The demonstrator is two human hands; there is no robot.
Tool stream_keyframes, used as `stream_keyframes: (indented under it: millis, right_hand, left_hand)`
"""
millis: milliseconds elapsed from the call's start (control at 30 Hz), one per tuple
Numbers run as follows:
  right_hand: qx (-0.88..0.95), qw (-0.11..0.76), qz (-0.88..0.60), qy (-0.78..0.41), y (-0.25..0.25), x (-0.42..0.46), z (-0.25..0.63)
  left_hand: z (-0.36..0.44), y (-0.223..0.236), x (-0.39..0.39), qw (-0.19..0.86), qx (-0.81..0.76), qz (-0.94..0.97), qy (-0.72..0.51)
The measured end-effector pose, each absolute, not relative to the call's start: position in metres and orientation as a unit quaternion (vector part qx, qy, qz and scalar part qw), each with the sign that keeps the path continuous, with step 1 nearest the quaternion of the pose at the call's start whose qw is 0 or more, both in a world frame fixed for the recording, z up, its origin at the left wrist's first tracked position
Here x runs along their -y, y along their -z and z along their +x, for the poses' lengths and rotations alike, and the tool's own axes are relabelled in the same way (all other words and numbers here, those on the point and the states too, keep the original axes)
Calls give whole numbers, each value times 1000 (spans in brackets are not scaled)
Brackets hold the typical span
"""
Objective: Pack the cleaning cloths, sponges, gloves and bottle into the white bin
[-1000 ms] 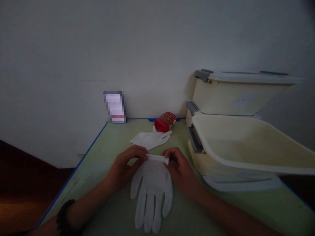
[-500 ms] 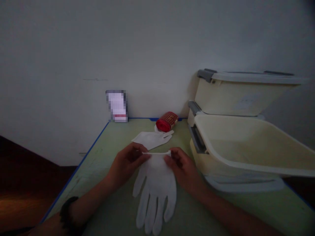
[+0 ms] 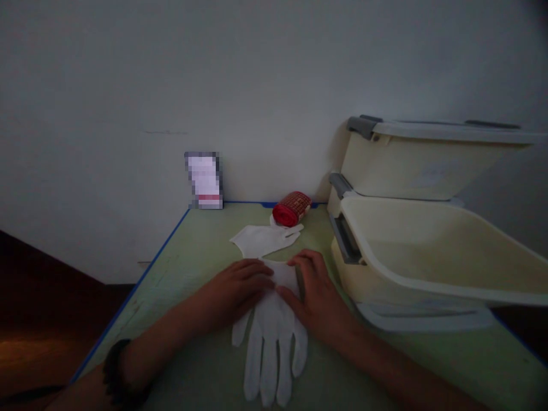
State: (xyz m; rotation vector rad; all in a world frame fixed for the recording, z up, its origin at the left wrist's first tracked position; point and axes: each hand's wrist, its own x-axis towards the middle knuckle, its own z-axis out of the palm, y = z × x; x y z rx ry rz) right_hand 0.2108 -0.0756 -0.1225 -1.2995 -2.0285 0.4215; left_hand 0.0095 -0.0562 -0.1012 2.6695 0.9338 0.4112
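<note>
A white cloth glove lies on the green table with its fingers toward me and its cuff away. My left hand rests across the glove's left side, fingers stretched out over the fabric below the cuff. At the right edge is my right hand, its thumb on the glove and its fingers by the cuff corner, apart from the thumb. Just beyond the cuff, a second white glove lies sideways. Behind that one sits a red patterned roll, partly on some white material.
On the right stands a cream storage bin with grey latches and its lid raised. A blurred phone-like screen leans on the wall at the back left. Blue edging borders the green table.
My left hand has let go of the cuff and now lies on the glove. My right hand has loosened from the cuff corner, and the thumb has moved inward. The glove lies flatter.
</note>
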Motion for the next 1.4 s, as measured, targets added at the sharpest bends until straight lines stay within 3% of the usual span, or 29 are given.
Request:
stream_keyframes:
  millis: [167, 300, 500, 667, 900, 1100, 1400]
  right_hand:
    - [820, 262, -489, -139, 109, 92, 209]
    - [843, 210, -479, -125, 109, 93, 212]
    - [841, 244, -475, -87, 118, 80, 218]
    - [879, 224, -404, -121, 115, 77, 217]
    - [844, 245, -461, -122, 112, 72, 222]
    - [836, 213, -487, -140, 120, 72, 220]
    - [825, 297, -465, -119, 113, 70, 221]
  left_hand:
    - [11, 90, 62, 19, -416, 909, -28]
    - [6, 86, 60, 35, -445, 894, -32]
    - [0, 102, 51, 68, -434, 886, -145]
    - [6, 107, 54, 120, -433, 884, -127]
    - [6, 105, 52, 205, -436, 869, -110]
    - [10, 101, 54, 233, -418, 868, -132]
    - [11, 101, 54, 229, -489, 825, -164]
